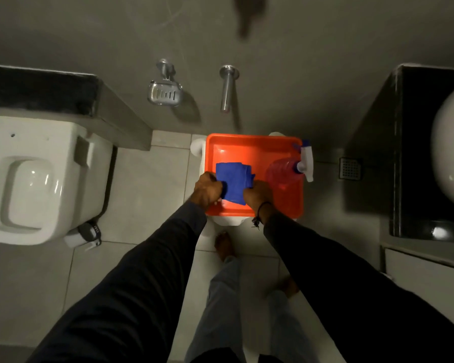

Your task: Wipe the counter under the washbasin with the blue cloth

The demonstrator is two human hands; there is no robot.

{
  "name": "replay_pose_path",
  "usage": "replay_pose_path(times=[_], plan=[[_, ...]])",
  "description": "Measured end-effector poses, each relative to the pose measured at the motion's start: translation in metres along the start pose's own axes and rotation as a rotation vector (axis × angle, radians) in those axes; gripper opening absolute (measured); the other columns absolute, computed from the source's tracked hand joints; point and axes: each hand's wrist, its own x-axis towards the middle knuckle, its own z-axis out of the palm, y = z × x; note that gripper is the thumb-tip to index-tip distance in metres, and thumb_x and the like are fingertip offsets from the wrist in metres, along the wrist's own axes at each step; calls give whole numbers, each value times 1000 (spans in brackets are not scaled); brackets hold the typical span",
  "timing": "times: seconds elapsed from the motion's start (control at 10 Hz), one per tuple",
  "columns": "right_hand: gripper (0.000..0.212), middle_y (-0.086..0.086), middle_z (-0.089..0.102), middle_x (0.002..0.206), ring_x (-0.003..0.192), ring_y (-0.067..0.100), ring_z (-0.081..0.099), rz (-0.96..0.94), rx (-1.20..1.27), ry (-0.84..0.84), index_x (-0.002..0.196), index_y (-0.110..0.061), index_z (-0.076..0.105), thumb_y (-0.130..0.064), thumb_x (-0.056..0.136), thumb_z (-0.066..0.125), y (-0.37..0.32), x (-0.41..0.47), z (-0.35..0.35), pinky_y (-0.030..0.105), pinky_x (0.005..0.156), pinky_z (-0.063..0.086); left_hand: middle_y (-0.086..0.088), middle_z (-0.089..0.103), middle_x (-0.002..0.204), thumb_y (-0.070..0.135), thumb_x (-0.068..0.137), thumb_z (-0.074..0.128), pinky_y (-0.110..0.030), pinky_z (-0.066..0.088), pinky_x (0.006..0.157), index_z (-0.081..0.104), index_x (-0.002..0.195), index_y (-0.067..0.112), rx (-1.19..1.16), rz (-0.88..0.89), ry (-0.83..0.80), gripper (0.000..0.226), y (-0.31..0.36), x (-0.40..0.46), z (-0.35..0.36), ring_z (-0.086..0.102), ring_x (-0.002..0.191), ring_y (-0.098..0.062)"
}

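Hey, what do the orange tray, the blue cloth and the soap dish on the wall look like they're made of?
Orange tray: likely plastic, smooth with soft glare.
Blue cloth: matte, fuzzy fabric, maybe microfibre.
Soap dish: polished metal, probably chrome or steel, with bright reflections.

A bathroom is showing here: a white wall-hung toilet [34, 184] is sitting at the left, a washbasin [451, 150] is resting on a dark table [414, 153] at the right, and a metal soap dish [165, 93] is hanging on the grey wall above a pale tiled floor [147, 179] with a drain grate [350, 168].
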Motion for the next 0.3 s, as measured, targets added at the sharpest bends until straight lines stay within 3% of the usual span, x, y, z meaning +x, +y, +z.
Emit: replay_pose_path(times=[0.1, 0.2, 0.3], plan=[[8, 21, 61, 90, 85, 33, 58, -6, 52, 6, 86, -8, 61, -8, 86, 53, 1, -6, -5, 32, 69, 36, -17, 69, 77, 5, 96, 50, -37, 60, 60, 55, 128, -1, -35, 10, -114, 32, 0, -11, 1, 65, 60, -28], [19, 24, 69, 105, 100, 38, 65, -28, 117, 32, 98, -2, 68, -10, 88, 54, 0, -11, -10, 37, 74, 43, -23, 70, 87, 3, 98, 48, -46, 63, 74, 54, 130, -2, -50, 23, -126, 33, 2, -25, 0, 67, 70, -35], [36, 19, 64, 131, 125, 39, 57, -82, 145, 40, 121, -2, 63, -26, 95, 55, -12, -34, -31, 38, 100, 44, -24, 67, 122, 10, 99, 54, -47, 63, 87, 58, 134, 1, -39, 101, 33, 36, 8, -52, -13, 69, 96, -39]])
